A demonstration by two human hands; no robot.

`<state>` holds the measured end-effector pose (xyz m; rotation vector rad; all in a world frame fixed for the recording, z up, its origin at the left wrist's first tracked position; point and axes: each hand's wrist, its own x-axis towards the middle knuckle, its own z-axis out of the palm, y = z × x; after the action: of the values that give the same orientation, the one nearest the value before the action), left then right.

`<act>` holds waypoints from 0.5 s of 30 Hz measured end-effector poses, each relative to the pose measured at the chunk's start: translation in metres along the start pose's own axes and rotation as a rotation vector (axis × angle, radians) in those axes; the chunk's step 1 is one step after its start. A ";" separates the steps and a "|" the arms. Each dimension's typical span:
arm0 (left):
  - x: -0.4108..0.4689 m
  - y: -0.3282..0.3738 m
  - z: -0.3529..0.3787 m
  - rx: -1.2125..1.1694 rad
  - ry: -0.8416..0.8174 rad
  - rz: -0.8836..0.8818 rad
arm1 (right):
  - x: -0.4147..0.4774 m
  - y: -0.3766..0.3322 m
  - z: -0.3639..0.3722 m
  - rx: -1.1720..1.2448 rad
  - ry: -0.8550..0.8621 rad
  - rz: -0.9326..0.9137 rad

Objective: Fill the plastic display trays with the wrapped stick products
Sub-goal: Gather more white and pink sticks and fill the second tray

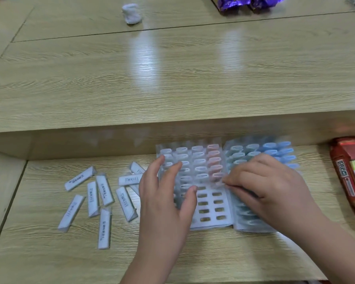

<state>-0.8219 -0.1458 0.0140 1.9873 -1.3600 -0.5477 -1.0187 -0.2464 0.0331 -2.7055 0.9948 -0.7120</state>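
The left tray is filled in its far rows but empty nearer, the right tray touching it looks full, the left hand lies spread on the left tray, the right hand pinches at that tray's right edge (blur hides what), and loose sticks lie left of it.

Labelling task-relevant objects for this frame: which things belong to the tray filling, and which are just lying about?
Job: left tray; right tray; loose wrapped sticks; left hand spread on the left tray; right hand at the pink column, grip unclear.
Lying about: white crumpled wad; purple packets; red packet.
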 end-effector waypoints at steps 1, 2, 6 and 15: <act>0.000 0.000 0.000 -0.003 0.000 0.004 | 0.000 -0.001 0.000 -0.020 -0.021 -0.031; 0.000 -0.001 0.000 -0.002 0.002 0.010 | 0.000 -0.003 -0.001 -0.036 -0.042 -0.050; 0.000 -0.003 0.000 -0.034 0.003 0.027 | 0.001 -0.011 -0.007 -0.107 -0.124 -0.035; -0.026 -0.055 -0.043 -0.139 0.174 -0.047 | 0.010 -0.070 0.016 -0.044 0.137 0.090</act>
<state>-0.7674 -0.0964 0.0035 1.9100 -1.1417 -0.4657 -0.9647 -0.2000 0.0448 -2.6588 1.1687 -0.8774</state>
